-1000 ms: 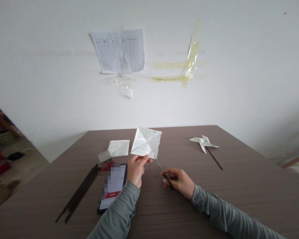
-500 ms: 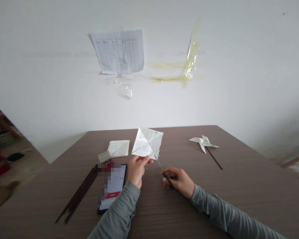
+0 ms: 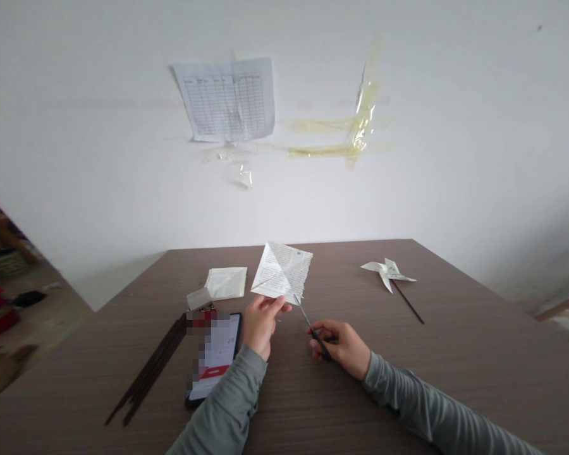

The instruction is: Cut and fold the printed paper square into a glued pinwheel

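My left hand [image 3: 262,323] pinches the lower edge of a printed square of paper [image 3: 282,273], holding it tilted above the table. Diagonal creases cross the paper, and its right edge is ragged. In my right hand [image 3: 340,344] is a pair of scissors [image 3: 315,333] with dark handles, closed fingers around them. The scissor blades reach up to the paper's lower right corner and meet it there. How far apart the blades are is too small to tell.
A paper pinwheel [image 3: 387,273] on a dark stick lies at the right. To the left are a stack of paper squares [image 3: 226,282], a small clear-lidded box [image 3: 200,299], a phone [image 3: 218,360] and several dark sticks [image 3: 149,366]. Behind the table [image 3: 455,379] rises a white wall.
The paper has shifted very slightly to the right at its top. Both hands and the scissors stay almost where they were.
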{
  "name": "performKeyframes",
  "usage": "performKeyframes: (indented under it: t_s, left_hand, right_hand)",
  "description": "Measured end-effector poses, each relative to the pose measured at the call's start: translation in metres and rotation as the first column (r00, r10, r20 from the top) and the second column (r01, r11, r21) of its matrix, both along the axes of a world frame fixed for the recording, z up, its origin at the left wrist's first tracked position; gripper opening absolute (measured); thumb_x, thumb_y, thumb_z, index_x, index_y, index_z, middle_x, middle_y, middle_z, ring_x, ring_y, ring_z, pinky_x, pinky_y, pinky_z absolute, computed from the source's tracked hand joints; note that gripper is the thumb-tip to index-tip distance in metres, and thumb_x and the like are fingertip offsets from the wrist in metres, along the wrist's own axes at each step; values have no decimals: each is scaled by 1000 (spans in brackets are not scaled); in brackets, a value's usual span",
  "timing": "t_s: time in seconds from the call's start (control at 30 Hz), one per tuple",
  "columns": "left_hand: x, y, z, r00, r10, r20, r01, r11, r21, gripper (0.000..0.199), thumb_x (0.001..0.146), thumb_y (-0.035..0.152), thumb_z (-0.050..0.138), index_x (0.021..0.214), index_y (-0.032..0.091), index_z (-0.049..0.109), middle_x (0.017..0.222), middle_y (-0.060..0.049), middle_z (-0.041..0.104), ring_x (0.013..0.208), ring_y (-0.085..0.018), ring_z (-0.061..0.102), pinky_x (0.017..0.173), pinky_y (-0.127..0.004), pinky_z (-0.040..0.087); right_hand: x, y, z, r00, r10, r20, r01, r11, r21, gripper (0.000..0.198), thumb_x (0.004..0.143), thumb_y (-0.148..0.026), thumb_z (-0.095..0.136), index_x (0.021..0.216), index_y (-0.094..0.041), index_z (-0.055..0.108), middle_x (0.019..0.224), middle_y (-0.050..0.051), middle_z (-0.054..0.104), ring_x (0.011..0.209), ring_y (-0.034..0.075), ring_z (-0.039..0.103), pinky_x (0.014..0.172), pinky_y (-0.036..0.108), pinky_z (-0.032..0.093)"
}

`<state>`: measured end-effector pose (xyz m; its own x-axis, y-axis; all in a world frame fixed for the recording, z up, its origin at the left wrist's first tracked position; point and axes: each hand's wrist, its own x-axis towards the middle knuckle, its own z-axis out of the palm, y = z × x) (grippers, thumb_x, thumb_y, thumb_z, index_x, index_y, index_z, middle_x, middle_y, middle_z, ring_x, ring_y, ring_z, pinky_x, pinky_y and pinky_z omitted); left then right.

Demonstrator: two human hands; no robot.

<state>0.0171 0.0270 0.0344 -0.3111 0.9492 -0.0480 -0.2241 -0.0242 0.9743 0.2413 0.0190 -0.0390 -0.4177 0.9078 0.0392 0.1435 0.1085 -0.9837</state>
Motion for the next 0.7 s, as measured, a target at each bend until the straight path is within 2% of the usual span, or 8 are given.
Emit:
performKeyframes:
  t_s: [0.3, 0.57, 0.7]
  left_hand:
    - [0, 1, -5, 999, 3, 33, -3, 1000, 25, 38, 67, 38, 109, 82, 22, 77, 85, -6, 89, 72, -23, 89, 45, -17, 24]
    - [-2, 2, -7, 1000, -4, 30, 2, 998, 64, 33, 68, 31, 111, 84, 22, 83, 86, -6, 93, 74, -24, 89, 50, -20, 41]
    - [-2, 2, -8, 1000, -10, 15, 10, 999, 40, 30, 69, 31, 108, 80, 22, 82, 86, -7, 93, 74, -24, 89, 51, -21, 39]
  right_hand:
    - [-1, 0, 0, 1000, 0, -6, 0, 1000, -2, 81, 89, -97, 100, 120, -24, 89, 86, 8, 93, 76, 30, 87, 82, 48, 76]
    - [-3, -1, 1, 1000, -10, -25, 9, 1000, -14, 88, 85, -100, 102, 125, -23, 89, 89, 8, 93, 75, 29, 86, 81, 47, 76]
    - [-4, -2, 6, 999, -25, -33, 25, 1000, -6, 87, 84, -100, 102, 122, -23, 89, 88, 9, 93, 74, 30, 85, 80, 48, 75]
